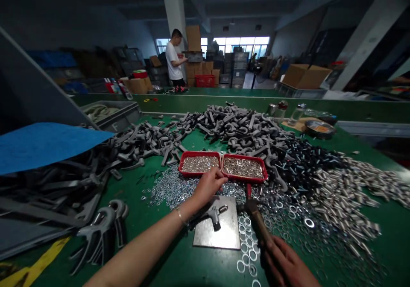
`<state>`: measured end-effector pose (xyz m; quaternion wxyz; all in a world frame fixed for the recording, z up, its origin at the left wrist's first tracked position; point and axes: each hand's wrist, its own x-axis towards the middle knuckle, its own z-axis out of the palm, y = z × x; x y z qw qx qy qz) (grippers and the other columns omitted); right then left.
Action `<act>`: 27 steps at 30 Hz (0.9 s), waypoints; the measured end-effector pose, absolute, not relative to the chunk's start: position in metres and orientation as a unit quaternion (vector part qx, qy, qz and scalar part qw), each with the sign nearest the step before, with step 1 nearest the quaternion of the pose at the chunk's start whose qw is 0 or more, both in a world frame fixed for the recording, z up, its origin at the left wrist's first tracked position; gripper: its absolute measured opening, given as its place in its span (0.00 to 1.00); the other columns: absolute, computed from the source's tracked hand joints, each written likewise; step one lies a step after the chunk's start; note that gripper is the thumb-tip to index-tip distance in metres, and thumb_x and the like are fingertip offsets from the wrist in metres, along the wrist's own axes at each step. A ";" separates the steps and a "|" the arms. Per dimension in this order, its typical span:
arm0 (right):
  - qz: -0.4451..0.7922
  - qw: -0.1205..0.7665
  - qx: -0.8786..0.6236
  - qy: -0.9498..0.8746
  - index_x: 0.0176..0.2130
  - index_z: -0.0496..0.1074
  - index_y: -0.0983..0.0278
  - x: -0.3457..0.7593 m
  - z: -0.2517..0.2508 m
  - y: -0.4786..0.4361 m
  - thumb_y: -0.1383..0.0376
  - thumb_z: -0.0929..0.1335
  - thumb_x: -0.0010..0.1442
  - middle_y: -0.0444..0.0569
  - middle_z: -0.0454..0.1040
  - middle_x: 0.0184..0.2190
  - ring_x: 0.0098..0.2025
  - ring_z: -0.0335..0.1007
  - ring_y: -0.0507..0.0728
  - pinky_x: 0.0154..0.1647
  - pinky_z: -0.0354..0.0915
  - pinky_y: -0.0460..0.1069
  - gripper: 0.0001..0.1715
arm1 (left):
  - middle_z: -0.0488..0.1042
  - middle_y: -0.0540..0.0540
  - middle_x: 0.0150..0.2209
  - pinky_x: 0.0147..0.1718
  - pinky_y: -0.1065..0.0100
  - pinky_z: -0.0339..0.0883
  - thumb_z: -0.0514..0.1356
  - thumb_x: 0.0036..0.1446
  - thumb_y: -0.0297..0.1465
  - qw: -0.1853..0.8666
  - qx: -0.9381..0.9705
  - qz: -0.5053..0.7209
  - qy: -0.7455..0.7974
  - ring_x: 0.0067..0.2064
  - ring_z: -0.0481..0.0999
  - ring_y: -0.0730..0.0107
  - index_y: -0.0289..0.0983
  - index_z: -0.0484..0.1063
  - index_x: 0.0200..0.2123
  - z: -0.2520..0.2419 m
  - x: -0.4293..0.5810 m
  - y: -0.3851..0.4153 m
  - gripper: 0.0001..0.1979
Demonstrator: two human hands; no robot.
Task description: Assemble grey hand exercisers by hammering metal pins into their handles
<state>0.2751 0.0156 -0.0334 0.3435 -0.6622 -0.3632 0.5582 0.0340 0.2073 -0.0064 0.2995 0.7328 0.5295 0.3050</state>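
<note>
My left hand (209, 185) hovers at the front edge of two red trays (245, 179) full of small metal pins. Its fingers are pinched together; whatever is between them is too small to make out. Around the wooden handle of a hammer (263, 227), my right hand (285, 261) is closed, at the lower right. The hammer's head lies just right of a square metal plate (218, 240). On that plate rests a grey clamp part (213, 217) with a spring, partly behind my left wrist. Flat metal rings (245, 247) lie between plate and hammer.
Grey clamp parts (237, 127) are heaped at the back, with springs (339, 197) at right and small nuts (169, 188) before the trays. Several assembled clamps (102, 231) lie at left near a blue sheet (48, 144). A person (174, 60) stands beyond the bench.
</note>
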 end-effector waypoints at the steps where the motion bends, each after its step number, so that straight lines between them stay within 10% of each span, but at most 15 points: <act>1: 0.558 0.348 -0.662 -0.360 0.47 0.68 0.59 0.273 -0.034 0.017 0.35 0.68 0.51 0.47 0.76 0.28 0.24 0.72 0.55 0.19 0.65 0.46 0.37 | 0.78 0.49 0.29 0.27 0.71 0.68 0.57 0.62 0.36 0.337 0.712 0.316 0.529 0.26 0.77 0.70 0.36 0.69 0.37 -0.010 0.024 0.193 0.09; 6: 0.600 0.388 -0.603 -0.355 0.52 0.64 0.59 0.252 -0.025 0.032 0.39 0.66 0.57 0.33 0.61 0.15 0.11 0.48 0.47 0.10 0.47 0.42 0.35 | 0.77 0.47 0.33 0.31 0.68 0.69 0.56 0.61 0.34 0.361 0.660 0.364 0.549 0.30 0.76 0.68 0.37 0.73 0.39 -0.011 -0.019 0.142 0.09; 9: 0.617 0.391 -0.585 -0.353 0.51 0.65 0.59 0.240 -0.018 0.033 0.40 0.68 0.57 0.34 0.63 0.17 0.12 0.51 0.47 0.11 0.50 0.42 0.34 | 0.77 0.45 0.39 0.44 0.64 0.68 0.54 0.62 0.32 0.315 0.714 0.334 0.528 0.41 0.76 0.64 0.39 0.77 0.40 -0.006 -0.025 0.125 0.11; 27: 0.550 0.365 -0.610 -0.437 0.46 0.74 0.59 0.249 -0.022 0.021 0.39 0.68 0.55 0.50 0.77 0.32 0.35 0.74 0.61 0.28 0.71 0.49 0.31 | 0.72 0.46 0.33 0.44 0.63 0.63 0.56 0.64 0.32 0.185 0.774 0.224 0.562 0.40 0.71 0.62 0.37 0.69 0.30 -0.035 0.003 0.128 0.09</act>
